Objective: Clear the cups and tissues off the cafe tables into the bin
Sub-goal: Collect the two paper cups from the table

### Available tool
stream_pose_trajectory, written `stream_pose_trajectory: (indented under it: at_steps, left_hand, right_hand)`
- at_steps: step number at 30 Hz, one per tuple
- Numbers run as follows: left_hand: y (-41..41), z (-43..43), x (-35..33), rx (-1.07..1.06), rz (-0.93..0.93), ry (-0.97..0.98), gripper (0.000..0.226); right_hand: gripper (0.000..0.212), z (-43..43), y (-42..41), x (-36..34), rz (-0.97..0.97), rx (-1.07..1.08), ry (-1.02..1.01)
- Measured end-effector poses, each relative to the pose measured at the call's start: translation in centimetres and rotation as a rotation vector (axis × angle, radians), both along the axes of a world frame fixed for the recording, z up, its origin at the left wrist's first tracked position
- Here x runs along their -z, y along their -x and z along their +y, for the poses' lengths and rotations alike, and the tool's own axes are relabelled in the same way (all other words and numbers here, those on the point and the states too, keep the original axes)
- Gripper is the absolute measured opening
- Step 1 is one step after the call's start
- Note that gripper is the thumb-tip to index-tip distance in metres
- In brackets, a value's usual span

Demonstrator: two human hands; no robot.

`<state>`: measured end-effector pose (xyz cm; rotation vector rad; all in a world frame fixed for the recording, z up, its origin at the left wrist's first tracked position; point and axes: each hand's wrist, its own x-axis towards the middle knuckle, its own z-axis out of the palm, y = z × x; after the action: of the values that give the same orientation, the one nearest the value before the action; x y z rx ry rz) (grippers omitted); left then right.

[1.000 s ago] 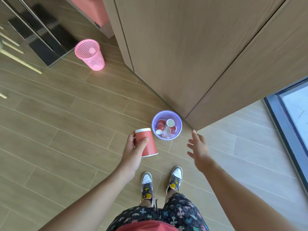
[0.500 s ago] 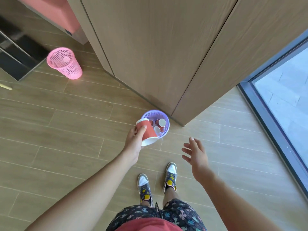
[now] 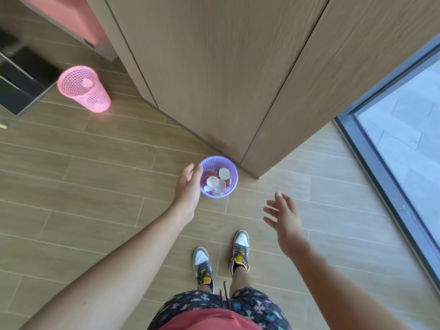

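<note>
Red paper cup that was in the left hand [image 3: 188, 186] half a second ago is gone from it. Left hand now empty, fingers loosely spread, hanging just over the near rim of the small round lilac mesh plastic bin [image 3: 232, 171]. Right hand [image 3: 284, 219] also empty, fingers splayed, well clear of the bin. Judgement: drop done, this cup is cleared.

Bin stands upright on the wood-plank floor [image 3: 95, 163], at the corner of the wood-panelled cabinet [image 3: 214, 79]. Inside: a jumble of red paper cups with white insides [image 3: 217, 181], tipped at angles, filling the bottom. Tissues: can't make any out. Pink mesh bin [image 3: 83, 91] stands well apart, to the left.
</note>
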<state>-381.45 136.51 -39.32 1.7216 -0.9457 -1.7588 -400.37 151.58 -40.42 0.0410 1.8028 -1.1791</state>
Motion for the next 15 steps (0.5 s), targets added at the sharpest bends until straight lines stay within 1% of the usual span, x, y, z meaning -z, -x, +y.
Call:
stream_pose_trajectory:
  at_steps: [3,7,10,13,15]
  left_hand:
    - [-0.6,1.4,-0.5,-0.032,0.011,0.011,0.049]
    - [-1.6,2.8,-1.8,-0.033,0.016,0.069,0.042]
    - [-2.0,3.8,-2.7,0.022,0.026,0.135,0.035]
    - [-1.7,5.2,-3.8,0.115,0.050,0.177,0.027]
    - [-1.0,6.4,-4.5,0.195,0.075,0.201,0.022]
  right_hand:
    - [0.011,-0.1,-0.2,-0.3,0.006,-0.011,0.020]
    - [0.020,0.3,-0.5,-1.3,0.021,-0.003,0.058]
    - [0.025,1.3,-1.0,-2.4,0.044,0.015,0.096]
    - [0.022,3.2,-1.8,-3.6,0.140,0.027,0.165]
    - [0.031,4.7,-2.1,-4.8,0.217,0.047,0.220]
